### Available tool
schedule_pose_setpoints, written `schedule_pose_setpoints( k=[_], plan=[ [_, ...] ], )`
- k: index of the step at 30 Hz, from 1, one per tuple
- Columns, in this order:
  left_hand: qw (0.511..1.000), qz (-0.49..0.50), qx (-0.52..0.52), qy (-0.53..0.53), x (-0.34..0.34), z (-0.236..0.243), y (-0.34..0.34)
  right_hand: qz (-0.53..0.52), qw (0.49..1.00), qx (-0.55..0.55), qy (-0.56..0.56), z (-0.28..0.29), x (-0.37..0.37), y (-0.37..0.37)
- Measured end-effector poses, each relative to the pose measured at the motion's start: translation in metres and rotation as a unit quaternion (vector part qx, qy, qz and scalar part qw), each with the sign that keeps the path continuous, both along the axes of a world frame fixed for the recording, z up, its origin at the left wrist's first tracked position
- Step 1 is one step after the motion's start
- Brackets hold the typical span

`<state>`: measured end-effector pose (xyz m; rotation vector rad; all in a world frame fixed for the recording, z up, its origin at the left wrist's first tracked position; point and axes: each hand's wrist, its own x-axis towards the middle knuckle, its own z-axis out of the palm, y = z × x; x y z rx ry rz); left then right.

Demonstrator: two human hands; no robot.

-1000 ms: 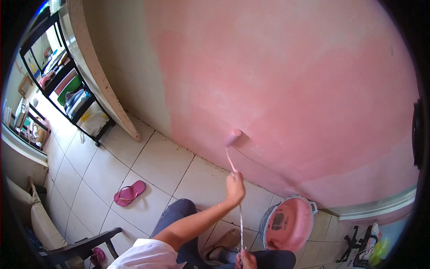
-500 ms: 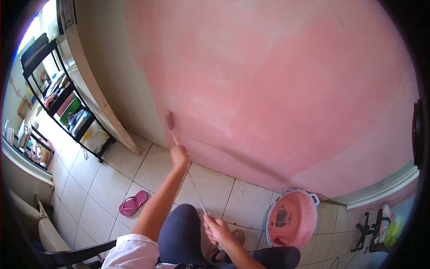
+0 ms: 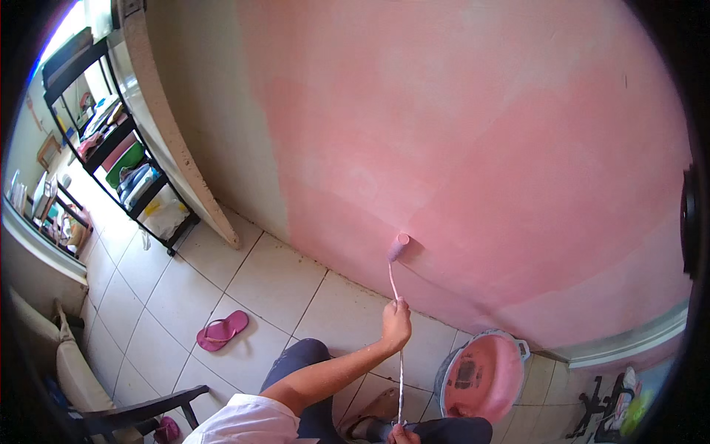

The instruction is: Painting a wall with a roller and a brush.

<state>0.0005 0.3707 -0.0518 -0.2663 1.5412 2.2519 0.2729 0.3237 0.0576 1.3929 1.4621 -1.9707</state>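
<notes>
My left hand (image 3: 397, 325) is closed around the upper part of a long, thin paint roller handle. The roller head (image 3: 399, 247), coated in pink, is at the lower part of the wall (image 3: 473, 170); a shadow falls just right of it, and I cannot tell whether it touches. At the bottom edge my right hand (image 3: 404, 435) grips the lower end of the same handle, partly cut off by the frame. Pink paint covers most of the wall, while a pale strip shows at the left. Right of my knees stands a basin (image 3: 523, 355) smeared inside with pink paint.
Left on the tiled floor (image 3: 255, 277) lies a pink flip-flop (image 3: 222, 331). A black shelf cart (image 3: 111, 140) full of goods stands beyond the wall's end (image 3: 181, 148). A dark chair armrest (image 3: 140, 411) is at lower left, and black-framed items (image 3: 592, 411) stand at right.
The roller head has moved right along the lower wall, away from the pale strip. My left hand has moved right and down with the handle; my right hand has dropped to the bottom edge.
</notes>
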Motion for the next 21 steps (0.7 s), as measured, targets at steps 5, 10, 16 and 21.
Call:
schedule_pose_setpoints(
  k=[5, 10, 16, 21],
  plan=[
    [0.997, -0.049, -0.052, 0.033, -0.024, -0.007, -0.032, 0.007, 0.999, -0.023, 0.034, 0.01, -0.034, -0.021],
    [0.949, 0.083, -0.207, 0.224, -0.135, -0.063, -0.121, 0.127, 0.98, -0.127, 0.091, -0.016, -0.108, -0.006],
    [0.989, 0.136, -0.049, -0.025, -0.171, -0.004, -0.154, 0.221, 0.965, 0.026, 0.142, -0.022, -0.156, -0.012],
    [0.996, 0.091, -0.011, -0.024, -0.073, 0.042, -0.104, 0.172, 0.964, -0.176, 0.098, -0.015, -0.072, 0.012]
  ],
)
